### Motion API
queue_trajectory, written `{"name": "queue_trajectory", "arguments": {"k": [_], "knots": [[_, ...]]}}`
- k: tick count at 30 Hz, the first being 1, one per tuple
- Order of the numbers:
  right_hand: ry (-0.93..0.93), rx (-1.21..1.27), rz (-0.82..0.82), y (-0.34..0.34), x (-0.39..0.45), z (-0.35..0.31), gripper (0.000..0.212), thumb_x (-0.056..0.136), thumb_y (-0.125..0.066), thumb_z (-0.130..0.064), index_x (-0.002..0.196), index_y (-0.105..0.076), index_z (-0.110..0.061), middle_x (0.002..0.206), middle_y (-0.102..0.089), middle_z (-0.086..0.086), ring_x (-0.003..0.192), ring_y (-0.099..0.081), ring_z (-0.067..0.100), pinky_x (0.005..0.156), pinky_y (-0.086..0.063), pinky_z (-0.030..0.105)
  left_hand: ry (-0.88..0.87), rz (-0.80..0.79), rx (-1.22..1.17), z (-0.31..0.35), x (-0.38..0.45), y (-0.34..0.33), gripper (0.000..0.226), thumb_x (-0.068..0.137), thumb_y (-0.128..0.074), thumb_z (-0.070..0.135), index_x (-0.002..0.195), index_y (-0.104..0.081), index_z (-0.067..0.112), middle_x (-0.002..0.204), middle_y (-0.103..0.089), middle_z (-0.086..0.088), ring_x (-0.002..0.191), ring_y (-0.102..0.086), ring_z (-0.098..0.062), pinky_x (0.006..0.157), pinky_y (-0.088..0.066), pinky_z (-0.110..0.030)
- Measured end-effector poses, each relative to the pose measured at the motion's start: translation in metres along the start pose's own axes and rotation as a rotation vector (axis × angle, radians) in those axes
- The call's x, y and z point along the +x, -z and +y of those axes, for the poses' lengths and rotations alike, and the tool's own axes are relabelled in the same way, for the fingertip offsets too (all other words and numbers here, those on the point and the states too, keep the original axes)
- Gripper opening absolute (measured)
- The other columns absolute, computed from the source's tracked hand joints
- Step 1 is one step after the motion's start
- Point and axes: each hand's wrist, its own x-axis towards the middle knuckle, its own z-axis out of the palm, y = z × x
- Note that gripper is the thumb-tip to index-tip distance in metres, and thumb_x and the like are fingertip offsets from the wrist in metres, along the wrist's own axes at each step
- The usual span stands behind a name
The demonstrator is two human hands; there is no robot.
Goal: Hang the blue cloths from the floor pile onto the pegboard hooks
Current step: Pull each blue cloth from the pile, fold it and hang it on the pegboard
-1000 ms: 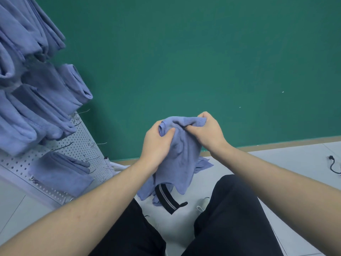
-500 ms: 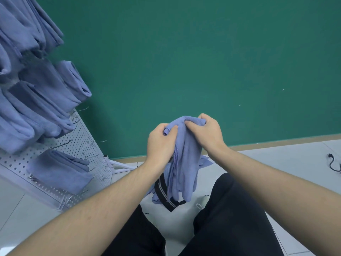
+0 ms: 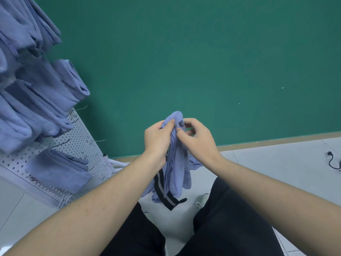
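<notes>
A blue cloth (image 3: 178, 169) hangs bunched in front of me, between my knees and the green wall. My left hand (image 3: 156, 141) grips its upper part, thumb and fingers closed round the gathered fabric. My right hand (image 3: 195, 139) pinches the cloth's top edge just beside the left hand. A few more blue cloths (image 3: 195, 162) lie on the floor behind it. The white pegboard (image 3: 81, 133) stands at the left with several blue cloths (image 3: 55, 169) hanging on its hooks, and some bare wire hooks (image 3: 97, 140) stick out.
A black strap with pale stripes (image 3: 164, 193) lies on the white tiled floor under the cloth. My dark trouser legs (image 3: 230, 224) fill the bottom of the view. A black cable (image 3: 334, 163) lies on the floor at the far right.
The cloth was spread between my hands; now my hands have come together and the cloth is gathered into a narrow hanging bundle, its top raised slightly.
</notes>
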Motion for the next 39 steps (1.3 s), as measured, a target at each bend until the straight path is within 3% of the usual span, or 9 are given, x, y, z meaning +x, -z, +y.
{"name": "queue_trajectory", "arguments": {"k": [3,6,12,16,18,22,30,35,39], "knots": [[0.103,-0.097,-0.055,-0.004,-0.004,-0.001,0.036,0.091,-0.055,-0.013,0.124,-0.065,-0.024,0.103,-0.06,-0.005,0.085,-0.059,0.007,0.08,-0.048,0.018,-0.013,0.022,-0.058,0.004,0.001,0.003,0.021,0.095,-0.064,0.021,0.095,-0.073,0.002,0.081,-0.072,-0.004,0.069,-0.061,-0.012,0.064,-0.052,-0.024],[0.071,0.011,-0.072,-0.009,-0.004,-0.001,0.044,0.092,-0.045,-0.005,0.128,-0.066,-0.021,0.099,-0.059,-0.004,0.089,-0.065,0.018,0.086,-0.058,0.038,0.03,-0.056,-0.122,0.009,-0.002,0.005,0.024,0.098,-0.064,0.03,0.09,-0.072,0.009,0.075,-0.072,-0.003,0.06,-0.062,-0.013,0.051,-0.051,-0.02],[0.039,0.147,-0.195,-0.002,0.001,-0.001,0.05,0.099,-0.035,0.007,0.119,-0.064,-0.028,0.099,-0.068,0.0,0.082,-0.07,0.006,0.083,-0.06,0.027,-0.112,-0.191,0.008,0.005,0.001,0.013,0.019,0.094,-0.069,0.025,0.105,-0.069,0.009,0.095,-0.075,-0.002,0.081,-0.068,-0.007,0.07,-0.054,-0.018],[0.028,0.3,-0.017,0.003,0.003,0.006,0.027,0.094,-0.058,0.001,0.109,-0.061,-0.022,0.09,-0.066,0.0,0.078,-0.063,0.011,0.077,-0.056,0.027,-0.144,-0.173,0.098,0.009,0.01,0.017,0.018,0.102,-0.056,0.03,0.105,-0.069,0.018,0.105,-0.076,0.004,0.09,-0.068,-0.003,0.088,-0.052,-0.025],[0.037,0.2,0.05,0.007,0.005,0.017,0.037,0.086,-0.077,-0.014,0.111,-0.053,-0.027,0.101,-0.06,-0.005,0.086,-0.057,0.008,0.081,-0.05,0.021,-0.123,-0.193,0.086,0.012,0.012,0.019,0.018,0.103,-0.053,0.033,0.104,-0.067,0.023,0.108,-0.075,0.007,0.099,-0.068,-0.005,0.094,-0.052,-0.03],[-0.1,0.211,-0.158,0.01,0.006,0.027,0.041,0.08,-0.085,-0.02,0.113,-0.06,-0.019,0.113,-0.071,-0.003,0.103,-0.067,0.009,0.092,-0.053,0.027,-0.086,-0.236,-0.014,0.021,0.013,0.018,0.021,0.105,-0.046,0.041,0.107,-0.061,0.026,0.119,-0.07,-0.001,0.118,-0.065,-0.019,0.106,-0.048,-0.043],[-0.211,0.187,-0.384,-0.002,-0.001,0.027,0.022,0.087,-0.079,-0.027,0.105,-0.07,-0.019,0.099,-0.078,-0.006,0.091,-0.074,0.01,0.07,-0.057,0.021,-0.042,-0.118,-0.195,0.031,0.021,0.02,0.026,0.106,-0.042,0.045,0.114,-0.059,0.025,0.109,-0.072,0.002,0.1,-0.071,-0.015,0.089,-0.057,-0.036],[-0.22,0.114,-0.357,-0.003,0.003,0.034,0.031,0.087,-0.076,-0.041,0.105,-0.062,-0.02,0.101,-0.074,-0.001,0.089,-0.071,0.011,0.087,-0.057,0.038,0.076,0.051,-0.391,0.02,0.034,0.037,0.036,0.106,-0.044,0.043,0.13,-0.055,0.018,0.112,-0.073,0.0,0.096,-0.073,-0.015,0.077,-0.059,-0.032],[-0.203,-0.016,-0.343,-0.011,0.003,0.037,0.027,0.097,-0.062,-0.042,0.105,-0.071,-0.018,0.107,-0.072,0.001,0.098,-0.068,0.016,0.091,-0.052,0.034,0.153,0.112,-0.469,0.01,0.038,0.045,0.039,0.106,-0.044,0.04,0.133,-0.052,0.013,0.11,-0.072,-0.004,0.087,-0.074,-0.016,0.071,-0.06,-0.032]]}}
